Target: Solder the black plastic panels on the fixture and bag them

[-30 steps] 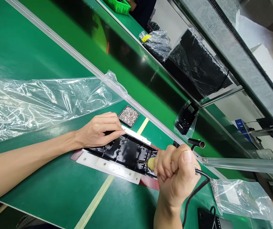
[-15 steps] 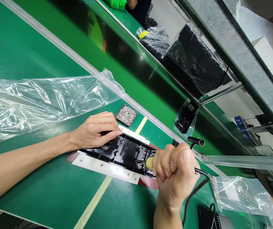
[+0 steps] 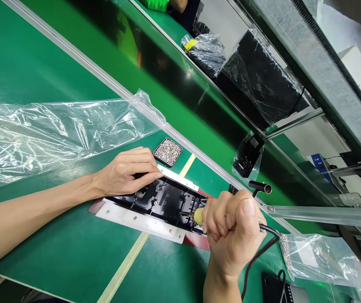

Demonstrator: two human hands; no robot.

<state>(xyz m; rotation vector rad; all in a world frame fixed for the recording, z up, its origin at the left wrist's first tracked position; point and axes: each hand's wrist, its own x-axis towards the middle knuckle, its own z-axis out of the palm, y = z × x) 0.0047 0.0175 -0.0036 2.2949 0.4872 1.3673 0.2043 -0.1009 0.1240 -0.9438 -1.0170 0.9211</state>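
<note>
A black plastic part (image 3: 164, 201) lies in a white fixture (image 3: 142, 221) on the green bench. My left hand (image 3: 126, 171) rests flat on the part's far left end, pressing it down. My right hand (image 3: 232, 233) is a fist around a corded electric screwdriver (image 3: 196, 215). Its yellowish nose and bit tip touch the part's right end. The driver's body is mostly hidden by my fingers, and a black cable (image 3: 256, 252) runs from it toward me.
A small black tray of screws (image 3: 168, 151) sits just beyond the part. A large clear plastic bag (image 3: 50, 134) lies at left, another bag (image 3: 319, 256) at right. A metal rail (image 3: 110, 82) borders the bench; wrapped black items (image 3: 262, 80) lie beyond it.
Hardly anything differs; the view shifted slightly, and both hands, the driver and the part keep their places.
</note>
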